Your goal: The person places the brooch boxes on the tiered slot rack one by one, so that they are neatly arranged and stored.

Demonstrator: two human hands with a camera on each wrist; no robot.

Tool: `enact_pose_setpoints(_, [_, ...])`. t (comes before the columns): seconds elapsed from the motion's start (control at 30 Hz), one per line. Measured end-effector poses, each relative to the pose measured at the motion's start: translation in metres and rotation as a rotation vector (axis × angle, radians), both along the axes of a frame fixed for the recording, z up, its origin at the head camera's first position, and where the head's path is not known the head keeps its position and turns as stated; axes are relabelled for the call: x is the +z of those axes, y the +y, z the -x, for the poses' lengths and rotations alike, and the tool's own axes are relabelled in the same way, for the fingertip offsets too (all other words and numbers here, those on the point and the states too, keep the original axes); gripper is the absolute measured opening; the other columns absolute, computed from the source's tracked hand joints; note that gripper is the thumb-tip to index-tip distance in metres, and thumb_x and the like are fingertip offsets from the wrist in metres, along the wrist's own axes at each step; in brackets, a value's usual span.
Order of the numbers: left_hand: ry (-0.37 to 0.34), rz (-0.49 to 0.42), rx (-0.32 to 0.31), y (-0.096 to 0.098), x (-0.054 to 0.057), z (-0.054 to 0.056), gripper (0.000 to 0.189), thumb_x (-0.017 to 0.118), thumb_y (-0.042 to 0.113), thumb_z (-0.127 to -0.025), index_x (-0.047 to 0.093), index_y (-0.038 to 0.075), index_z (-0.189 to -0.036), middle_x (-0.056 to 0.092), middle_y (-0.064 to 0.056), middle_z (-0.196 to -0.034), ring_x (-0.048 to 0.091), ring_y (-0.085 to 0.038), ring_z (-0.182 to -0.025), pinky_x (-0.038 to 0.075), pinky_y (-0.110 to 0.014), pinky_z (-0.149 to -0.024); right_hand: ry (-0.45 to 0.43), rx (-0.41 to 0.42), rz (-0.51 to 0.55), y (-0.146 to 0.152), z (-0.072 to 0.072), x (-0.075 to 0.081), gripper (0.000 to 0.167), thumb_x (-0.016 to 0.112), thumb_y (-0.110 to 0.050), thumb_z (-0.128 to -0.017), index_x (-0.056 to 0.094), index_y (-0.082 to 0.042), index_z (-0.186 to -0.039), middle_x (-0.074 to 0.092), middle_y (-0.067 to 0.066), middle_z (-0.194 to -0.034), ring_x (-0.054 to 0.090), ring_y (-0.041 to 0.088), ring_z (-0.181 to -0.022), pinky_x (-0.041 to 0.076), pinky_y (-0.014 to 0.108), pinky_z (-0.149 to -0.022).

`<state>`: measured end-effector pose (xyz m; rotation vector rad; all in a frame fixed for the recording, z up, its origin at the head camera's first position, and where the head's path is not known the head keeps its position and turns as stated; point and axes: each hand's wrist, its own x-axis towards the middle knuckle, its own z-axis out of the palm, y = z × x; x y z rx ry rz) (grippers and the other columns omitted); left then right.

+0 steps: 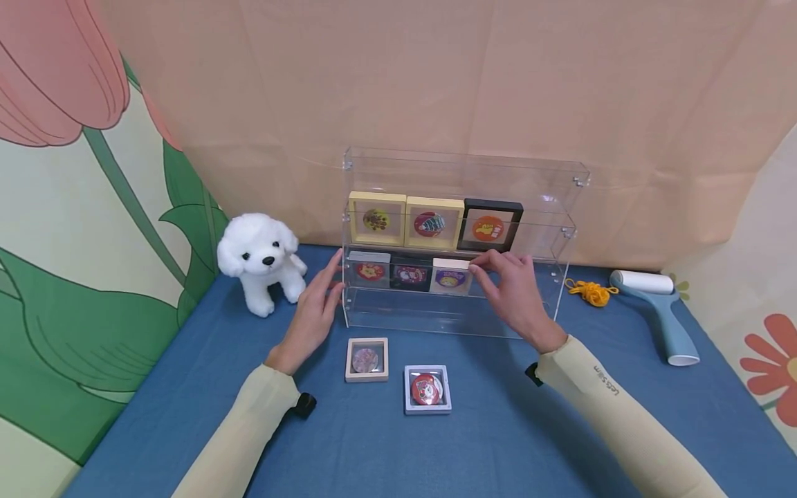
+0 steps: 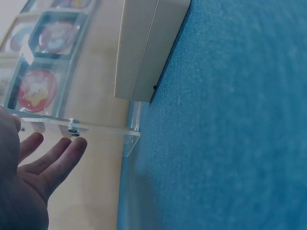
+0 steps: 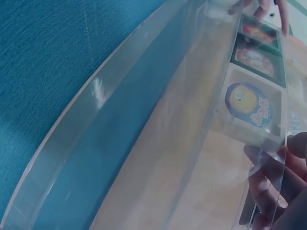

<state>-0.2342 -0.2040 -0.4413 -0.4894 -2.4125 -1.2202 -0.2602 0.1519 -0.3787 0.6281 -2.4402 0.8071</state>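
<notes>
A clear acrylic display rack [image 1: 405, 315] stands on the blue cloth. My left hand [image 1: 313, 315] is at the rack's left side, its fingers extended against or just beside the end panel. At the right end of the lower row, my right hand [image 1: 513, 294] has its thumb and fingertips on the right edge of a white-framed badge [image 1: 451, 278] with a purple and yellow picture. This badge stands beside a black-framed badge [image 1: 411, 275] and a grey-framed badge [image 1: 370, 271]. In the right wrist view, some right fingers [image 3: 268, 191] show through the clear panel.
Two cream frames [image 1: 377, 220] and a black frame [image 1: 490, 227] stand on the upper tier. A wooden-coloured frame [image 1: 367, 342] and a white frame [image 1: 427, 409] lie in front. A white plush dog [image 1: 258, 252] sits left; orange yarn [image 1: 594, 294] and a lint roller [image 1: 666, 325] lie right.
</notes>
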Motion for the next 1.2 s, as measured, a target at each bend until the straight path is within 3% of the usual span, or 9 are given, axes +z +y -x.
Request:
enact_pose_setpoints(0.43, [-0.029, 0.003, 0.006, 0.001, 0.000, -0.002, 0.067, 0.050, 0.014, -0.108, 0.020, 0.037, -0.162, 0.050, -0.017, -0.145, 0.062, -0.033, -0.117, 0.053, -0.051, -0.095, -0.020, 0.000, -0.010, 0.001, -0.004, 0.001, 0.019, 0.069, -0.022, -0.099, 0.071, -0.008, -0.112, 0.073, 0.011, -0.106, 0.060, 0.029, -0.104, 0.032, 0.052, -0.098])
enact_pose_setpoints(0.7, [-0.002, 0.000, 0.002, 0.001, 0.001, 0.000, 0.063, 0.048, 0.015, -0.108, 0.022, 0.035, -0.162, 0.051, -0.018, -0.143, 0.062, -0.034, -0.117, 0.054, -0.050, -0.094, 0.065, 0.022, 0.068, 0.003, -0.007, 0.006, 0.017, 0.067, -0.013, -0.099, 0.071, -0.005, -0.113, 0.072, 0.012, -0.107, 0.059, 0.029, -0.100, 0.038, 0.053, -0.095])
enact_pose_setpoints(0.87, [0.036, 0.003, -0.001, 0.001, 0.000, 0.000, 0.063, 0.048, 0.011, -0.108, 0.024, 0.031, -0.162, 0.053, -0.019, -0.140, 0.064, -0.033, -0.113, 0.055, -0.049, -0.091, 0.135, 0.024, 0.101, 0.005, -0.011, 0.012, 0.014, 0.064, -0.007, -0.098, 0.070, -0.003, -0.110, 0.071, 0.012, -0.106, 0.059, 0.030, -0.099, 0.042, 0.052, -0.091])
enact_pose_setpoints(1.2, [0.032, 0.008, 0.003, 0.001, 0.001, 0.001, 0.064, 0.049, 0.012, -0.108, 0.023, 0.032, -0.163, 0.053, -0.018, -0.140, 0.064, -0.032, -0.113, 0.054, -0.050, -0.092, 0.111, 0.046, 0.125, 0.010, -0.023, 0.020, 0.014, 0.063, -0.006, -0.097, 0.067, -0.003, -0.110, 0.070, 0.010, -0.105, 0.058, 0.025, -0.091, 0.049, 0.043, -0.073])
